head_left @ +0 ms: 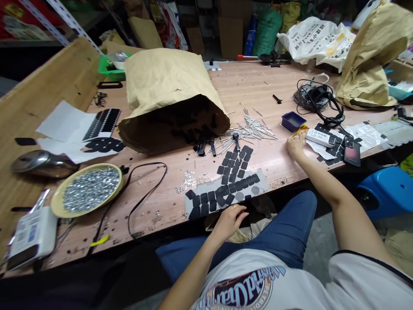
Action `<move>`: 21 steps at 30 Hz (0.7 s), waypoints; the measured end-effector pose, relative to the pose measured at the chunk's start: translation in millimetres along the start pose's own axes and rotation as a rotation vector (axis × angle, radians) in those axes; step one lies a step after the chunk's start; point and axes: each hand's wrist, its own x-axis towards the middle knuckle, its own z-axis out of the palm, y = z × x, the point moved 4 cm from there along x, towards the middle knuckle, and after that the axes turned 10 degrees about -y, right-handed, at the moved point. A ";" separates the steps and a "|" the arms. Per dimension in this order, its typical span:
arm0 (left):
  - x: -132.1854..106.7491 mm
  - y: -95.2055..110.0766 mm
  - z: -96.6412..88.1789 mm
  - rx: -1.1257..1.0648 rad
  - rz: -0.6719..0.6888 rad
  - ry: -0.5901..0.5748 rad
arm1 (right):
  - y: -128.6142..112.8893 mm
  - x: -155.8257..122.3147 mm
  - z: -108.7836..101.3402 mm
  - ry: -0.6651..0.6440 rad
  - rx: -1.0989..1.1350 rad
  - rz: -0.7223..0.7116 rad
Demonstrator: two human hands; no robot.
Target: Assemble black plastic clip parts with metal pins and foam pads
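My left hand (229, 220) rests at the table's near edge, fingers loosely curled, just below a sheet of black adhesive pads (226, 189). My right hand (296, 144) reaches out to the right, its fingers on the table beside a white box (320, 137) and a small yellow strip (300, 129); whether it grips anything is hidden. A pile of thin metal pins (250, 127) lies between the hands, next to the open mouth of a brown paper sack (167, 99) with black plastic parts spilling out.
A yellow dish of small silver pieces (88, 190) sits at the left with a black cable (145, 189) looping past it. A blue tray (293, 120), tangled black cords (318, 99), a phone (352, 154) and another paper sack (371, 60) stand at the right.
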 end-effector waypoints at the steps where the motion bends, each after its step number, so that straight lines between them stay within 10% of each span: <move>1: 0.6 0.8 -0.2 -0.009 -0.001 0.004 | -16.0 -11.2 -0.1 0.003 -0.017 -0.077; 9: 7.9 0.7 -27.2 -0.081 -0.040 0.163 | -120.6 -79.0 -18.8 0.120 0.060 -0.500; 16: 42.8 -19.1 -65.7 -0.113 -0.148 0.403 | -101.1 -37.1 -33.8 -0.173 0.103 -0.430; 21: 115.9 -6.6 -50.2 -0.044 -0.125 0.292 | -62.5 -22.5 -34.9 -0.202 0.169 -0.284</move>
